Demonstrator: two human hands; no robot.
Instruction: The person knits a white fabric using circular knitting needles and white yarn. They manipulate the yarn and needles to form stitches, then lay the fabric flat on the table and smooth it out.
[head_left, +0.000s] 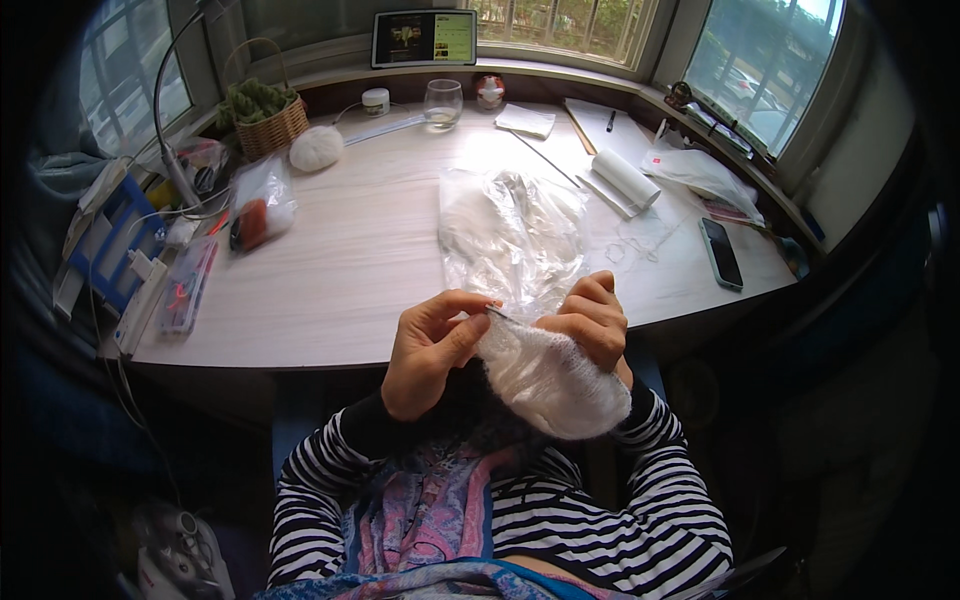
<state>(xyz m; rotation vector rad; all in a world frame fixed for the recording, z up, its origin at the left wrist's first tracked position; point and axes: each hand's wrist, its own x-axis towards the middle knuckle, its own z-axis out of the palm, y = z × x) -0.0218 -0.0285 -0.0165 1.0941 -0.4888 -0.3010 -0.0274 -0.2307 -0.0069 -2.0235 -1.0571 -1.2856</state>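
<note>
A piece of white fuzzy knitting (559, 394) hangs in front of the desk edge, between my two hands. My left hand (431, 349) pinches its upper left corner between thumb and index finger. A thin needle (498, 310) shows its tip there; the rest of it is hidden by the knitting and the fingers. My right hand (589, 319) is curled around the knitting's right upper edge, with the fingers bent over it. Just beyond both hands, a clear plastic bag (517, 232) with white, soft-looking contents lies on the desk.
On the desk (360, 270), a loose white strand (637, 247), a white roll (626, 180) and a phone (721, 253) lie to the right. At left are a white yarn ball (316, 148), a wicker basket (271, 131) and a plastic case (187, 289). A glass (443, 105) stands at the back.
</note>
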